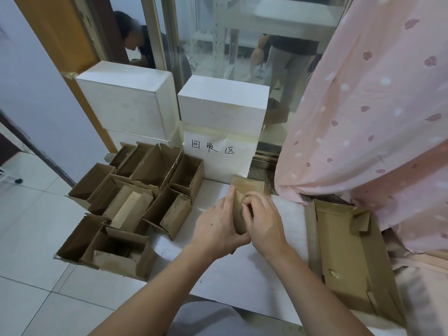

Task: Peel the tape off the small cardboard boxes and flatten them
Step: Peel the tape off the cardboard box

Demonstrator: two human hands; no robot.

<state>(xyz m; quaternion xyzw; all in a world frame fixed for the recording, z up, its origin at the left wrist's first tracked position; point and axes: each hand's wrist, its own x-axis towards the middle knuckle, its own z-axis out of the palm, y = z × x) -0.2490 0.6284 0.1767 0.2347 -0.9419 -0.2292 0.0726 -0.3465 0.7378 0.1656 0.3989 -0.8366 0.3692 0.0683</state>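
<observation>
Both hands work one small brown cardboard box (pixel 238 209), held just above the white tabletop (pixel 242 275) near its far edge. The left hand (pixel 218 226) grips the box from the left and below, fingers laid up its side. The right hand (pixel 263 220) sits on top of the box with fingertips curled in, pinching at its upper face; whether tape lies between them cannot be told. A cluster of open small brown cardboard boxes (pixel 135 204) stands at the table's left. A flattened brown cardboard sheet (pixel 349 263) lies at the right, beside a pink patterned curtain (pixel 375 117). A white paper sign with handwritten characters (pixel 215 154) stands behind, below two white rectangular boxes (pixel 223 103).
</observation>
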